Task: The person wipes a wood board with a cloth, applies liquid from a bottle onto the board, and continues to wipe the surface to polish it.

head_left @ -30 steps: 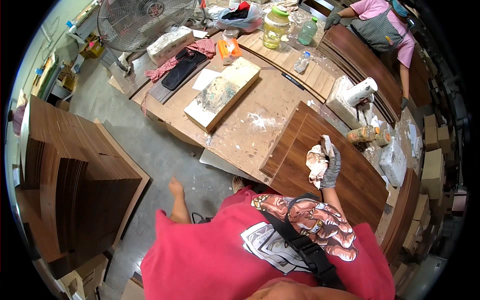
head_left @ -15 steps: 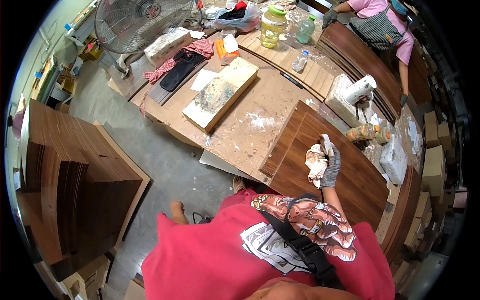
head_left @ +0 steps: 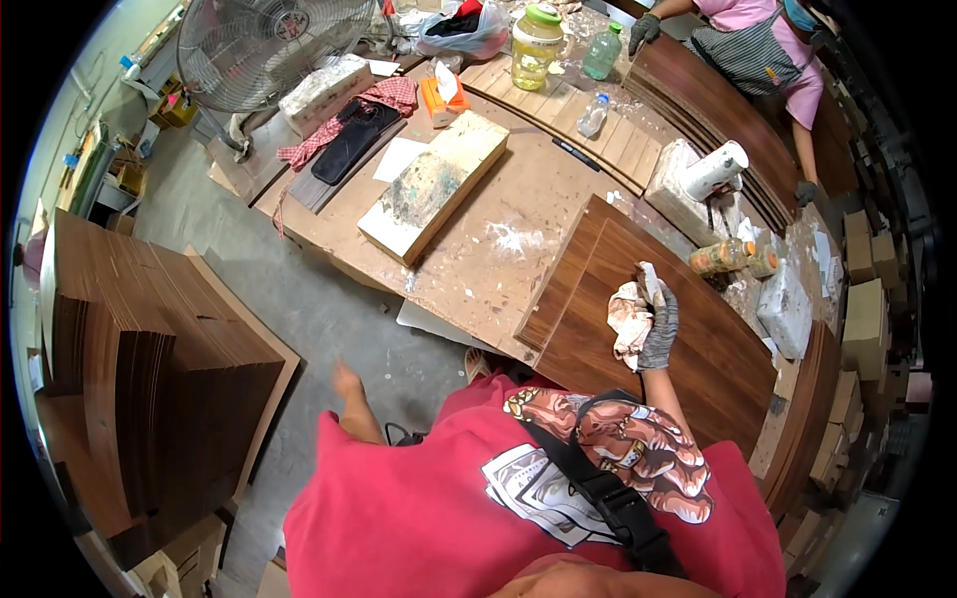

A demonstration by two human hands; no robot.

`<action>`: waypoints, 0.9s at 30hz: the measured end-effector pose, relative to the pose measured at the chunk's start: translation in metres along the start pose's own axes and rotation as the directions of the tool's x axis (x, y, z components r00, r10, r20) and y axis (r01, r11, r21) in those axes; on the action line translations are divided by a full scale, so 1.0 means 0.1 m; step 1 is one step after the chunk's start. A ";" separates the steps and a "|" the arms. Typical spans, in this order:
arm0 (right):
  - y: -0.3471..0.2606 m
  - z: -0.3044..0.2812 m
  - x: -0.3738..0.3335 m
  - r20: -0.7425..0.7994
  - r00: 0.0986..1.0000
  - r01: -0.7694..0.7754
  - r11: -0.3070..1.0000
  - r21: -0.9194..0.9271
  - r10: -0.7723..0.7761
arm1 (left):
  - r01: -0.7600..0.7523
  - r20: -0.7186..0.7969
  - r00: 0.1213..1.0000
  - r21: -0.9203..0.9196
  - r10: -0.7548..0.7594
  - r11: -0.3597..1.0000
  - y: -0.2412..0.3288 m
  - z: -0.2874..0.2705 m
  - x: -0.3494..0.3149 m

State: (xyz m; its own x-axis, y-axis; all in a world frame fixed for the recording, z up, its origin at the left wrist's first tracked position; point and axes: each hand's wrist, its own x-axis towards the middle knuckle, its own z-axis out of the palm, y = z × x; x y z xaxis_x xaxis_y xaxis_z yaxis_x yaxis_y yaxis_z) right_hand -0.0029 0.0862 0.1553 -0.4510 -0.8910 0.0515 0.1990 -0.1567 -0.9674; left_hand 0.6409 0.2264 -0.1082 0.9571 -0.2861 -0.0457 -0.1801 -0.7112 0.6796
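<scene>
A grey glove covers my right hand (head_left: 661,337), whose fingers are closed on a crumpled, stained white rag (head_left: 629,321). The rag rests on a dark brown wood-grain panel (head_left: 598,364), which lies with another such board on the worktable in front of me. My left hand (head_left: 346,379) is bare and hangs off to my left over the floor, away from the table. Motion smears its fingers, so their pose is unclear. Nothing shows in it.
A pale wooden block (head_left: 435,186) lies on the worktable (head_left: 464,269), near a black phone (head_left: 355,142) and an orange tissue box (head_left: 443,100). A large fan (head_left: 274,50) stands far left. Stacked brown panels (head_left: 150,369) rise at left. A co-worker (head_left: 763,60) handles panels at far right.
My left hand has swung forward and slightly left, away from my body. My right hand stays on the rag at nearly the same spot. The view has shifted slightly.
</scene>
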 end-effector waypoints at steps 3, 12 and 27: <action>0.00 -0.03 -0.01 -0.003 1.000 0.022 1.000 -0.020 -0.022 | 0.439 0.228 0.898 -0.386 -0.378 0.811 0.02 0.07 -0.37; -0.05 -0.02 0.01 0.023 1.000 -0.002 0.999 -0.041 0.003 | 0.933 0.832 0.328 -0.209 -0.448 0.294 0.79 0.81 0.57; -0.05 -0.06 0.01 -0.033 0.999 -0.034 0.999 0.027 0.035 | -0.405 0.819 -0.235 0.407 -0.523 0.819 1.20 0.59 -0.52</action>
State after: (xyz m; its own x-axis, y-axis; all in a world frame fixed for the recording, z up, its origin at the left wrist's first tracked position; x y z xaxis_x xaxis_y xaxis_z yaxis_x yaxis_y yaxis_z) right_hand -0.0092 0.0883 0.1585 -0.4722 -0.8814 0.0094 0.2375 -0.1375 -0.9616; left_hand 0.5566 0.1177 -0.0671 -0.3164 -0.0868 -0.9446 -0.6272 -0.7279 0.2770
